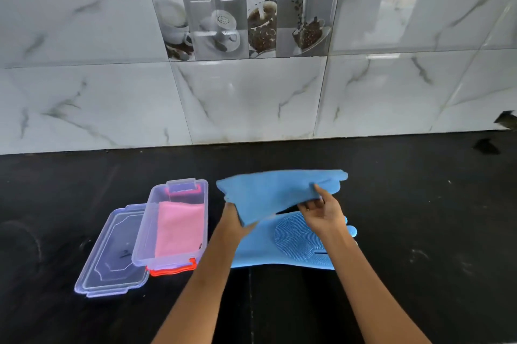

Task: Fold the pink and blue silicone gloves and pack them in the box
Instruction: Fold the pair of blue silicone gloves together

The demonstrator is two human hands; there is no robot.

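One blue silicone glove (268, 192) is lifted off the black counter, held flat by both hands. My left hand (232, 217) grips its near left edge and my right hand (321, 212) pinches its middle from the right. A second blue glove (288, 245) lies flat on the counter beneath, bristle pad facing up. The folded pink gloves (179, 229) lie inside the clear plastic box (145, 237), which stands to the left of my hands.
The clear box lid (112, 257) lies on the counter left of the box, partly under it. A red clip (170, 269) shows at the box's near end. A marble-tiled wall (251, 97) rises behind the black counter (419, 217).
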